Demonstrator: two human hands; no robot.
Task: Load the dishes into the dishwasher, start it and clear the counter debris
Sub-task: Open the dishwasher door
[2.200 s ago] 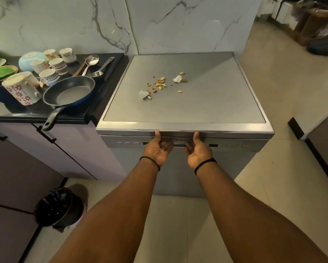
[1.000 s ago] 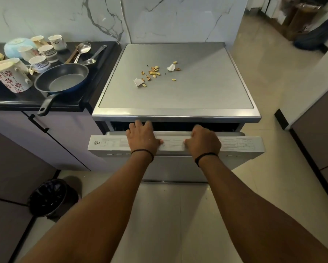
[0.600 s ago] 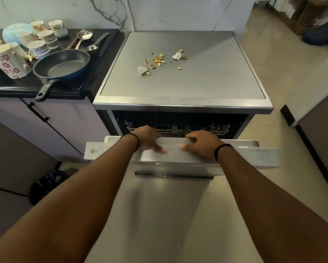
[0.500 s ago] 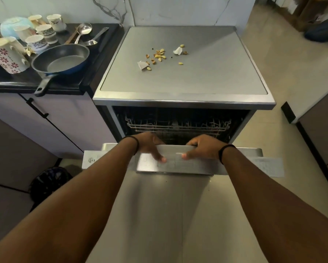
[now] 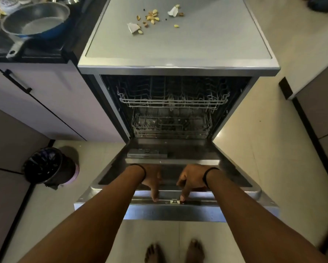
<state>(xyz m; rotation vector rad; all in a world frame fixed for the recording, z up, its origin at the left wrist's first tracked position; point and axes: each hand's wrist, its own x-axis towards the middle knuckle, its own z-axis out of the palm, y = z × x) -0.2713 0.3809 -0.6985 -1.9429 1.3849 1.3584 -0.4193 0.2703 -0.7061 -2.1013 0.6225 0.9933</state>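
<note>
Both hands rest on the dishwasher door (image 5: 178,154), which lies flat and wide open. Left hand (image 5: 152,179) lies on the inside of the door near its front edge, fingers long and pointing toward the person, tips touching the edge. Right hand (image 5: 190,179) sits just beside it in the same way, fingers stretched down to the edge. Neither hand curls around anything. Each wrist has a thin black band.

Inside the dishwasher (image 5: 178,69) are two wire racks. The upper rack (image 5: 172,101) and the lower rack (image 5: 170,126) both look bare of dishes, though it is dark in there.

On the grey top of the dishwasher lie small yellow and brown crumbs (image 5: 151,17) and two white scraps (image 5: 133,27).

On the black counter (image 5: 45,52) to the left sits a blue frying pan (image 5: 34,20), with its handle pointing at the person. More dishes sit behind it, cut off at the picture's edge.

A black bin (image 5: 43,166) stands on the floor at the left. Two bare feet (image 5: 174,251) show at the bottom.
</note>
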